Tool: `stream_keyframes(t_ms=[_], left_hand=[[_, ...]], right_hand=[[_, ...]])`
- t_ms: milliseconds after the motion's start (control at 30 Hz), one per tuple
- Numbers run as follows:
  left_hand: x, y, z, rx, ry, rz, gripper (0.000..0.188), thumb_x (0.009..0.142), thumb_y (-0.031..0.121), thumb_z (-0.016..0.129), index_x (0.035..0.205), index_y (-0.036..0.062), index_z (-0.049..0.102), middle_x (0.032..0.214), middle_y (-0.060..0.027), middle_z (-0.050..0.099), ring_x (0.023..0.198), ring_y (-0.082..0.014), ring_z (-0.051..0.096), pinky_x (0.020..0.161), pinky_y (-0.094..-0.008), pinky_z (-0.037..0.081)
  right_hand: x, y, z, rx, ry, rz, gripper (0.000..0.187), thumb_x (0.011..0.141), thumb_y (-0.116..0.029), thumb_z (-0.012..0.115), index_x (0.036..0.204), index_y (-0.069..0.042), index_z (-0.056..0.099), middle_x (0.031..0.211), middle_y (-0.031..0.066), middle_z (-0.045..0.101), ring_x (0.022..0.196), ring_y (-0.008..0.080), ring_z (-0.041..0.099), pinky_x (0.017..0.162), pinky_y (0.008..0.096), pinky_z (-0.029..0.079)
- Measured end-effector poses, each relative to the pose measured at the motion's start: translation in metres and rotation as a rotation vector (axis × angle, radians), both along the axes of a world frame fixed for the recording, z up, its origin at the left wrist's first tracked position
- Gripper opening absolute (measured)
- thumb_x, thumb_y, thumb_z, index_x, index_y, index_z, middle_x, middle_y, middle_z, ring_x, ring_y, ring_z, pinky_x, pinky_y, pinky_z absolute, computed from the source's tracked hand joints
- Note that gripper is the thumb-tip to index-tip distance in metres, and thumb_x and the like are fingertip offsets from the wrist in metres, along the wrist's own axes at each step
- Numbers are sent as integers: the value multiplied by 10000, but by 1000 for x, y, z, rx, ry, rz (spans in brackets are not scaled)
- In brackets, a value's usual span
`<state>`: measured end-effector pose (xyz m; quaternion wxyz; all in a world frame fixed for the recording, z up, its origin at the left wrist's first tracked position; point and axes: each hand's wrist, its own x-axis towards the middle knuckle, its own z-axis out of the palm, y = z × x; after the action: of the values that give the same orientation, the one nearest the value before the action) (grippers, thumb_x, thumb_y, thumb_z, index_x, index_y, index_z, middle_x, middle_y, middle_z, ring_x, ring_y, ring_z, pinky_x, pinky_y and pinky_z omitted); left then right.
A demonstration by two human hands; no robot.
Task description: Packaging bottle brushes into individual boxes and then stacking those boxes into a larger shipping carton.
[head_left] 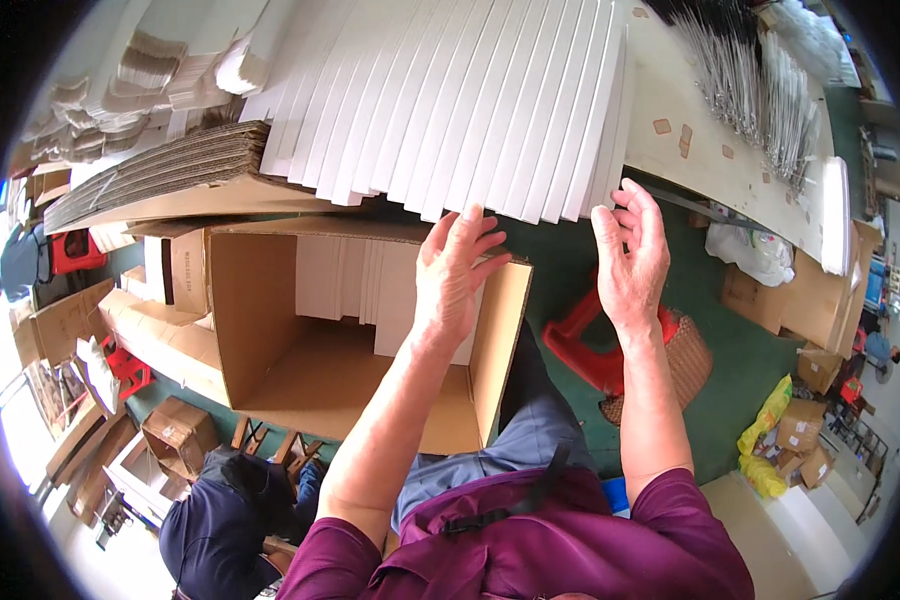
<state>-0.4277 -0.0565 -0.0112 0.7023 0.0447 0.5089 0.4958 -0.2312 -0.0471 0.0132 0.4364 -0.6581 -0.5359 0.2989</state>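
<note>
A long row of slim white cartons (440, 110) lies side by side on the table, the near ends jutting past its front edge. My left hand (447, 268) is raised just below those ends, over the right part of an open brown cardboard box (255, 310); its fingers are apart with nothing between them. At the right end of the row, my right hand (632, 255) hovers with fingers loosely spread, also holding nothing. I cannot tell whether any fingertips touch the cartons. Inside the box, white cartons (332, 280) stand against the far wall, partly hidden by my left forearm.
Left of the row lies a stack of flat cardboard sheets (170, 175). Thin metal rods (745, 90) lie at the table's far right. A red stool (575, 345) stands on the green floor below my right hand. A person in dark clothes (225, 530) is at lower left.
</note>
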Motion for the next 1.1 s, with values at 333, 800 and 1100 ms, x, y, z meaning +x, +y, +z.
stream_keyframes(t_ms=[333,800,1100], left_hand=[[20,7,-11,24,-104,162,398,926,296,763,1143,7,597,1091,-140,656,1054,-276,649,918,-479,562],[29,8,-15,30,-125,184,212,923,164,759,1020,34,623,946,-88,659,931,-258,686,871,-453,602],[34,5,-14,39,-126,165,213,919,142,753,1054,33,629,991,-92,673,933,-242,689,884,-439,595]], right_hand=[[-6,4,-12,-87,35,12,514,977,-249,703,1365,37,526,1189,159,656,923,189,664,776,315,560],[-6,5,-12,-109,91,32,490,994,-247,680,1361,43,537,1173,166,679,961,187,686,841,325,565],[-15,6,-13,-108,180,82,427,993,-157,671,1344,51,544,1124,140,706,923,162,696,824,304,566]])
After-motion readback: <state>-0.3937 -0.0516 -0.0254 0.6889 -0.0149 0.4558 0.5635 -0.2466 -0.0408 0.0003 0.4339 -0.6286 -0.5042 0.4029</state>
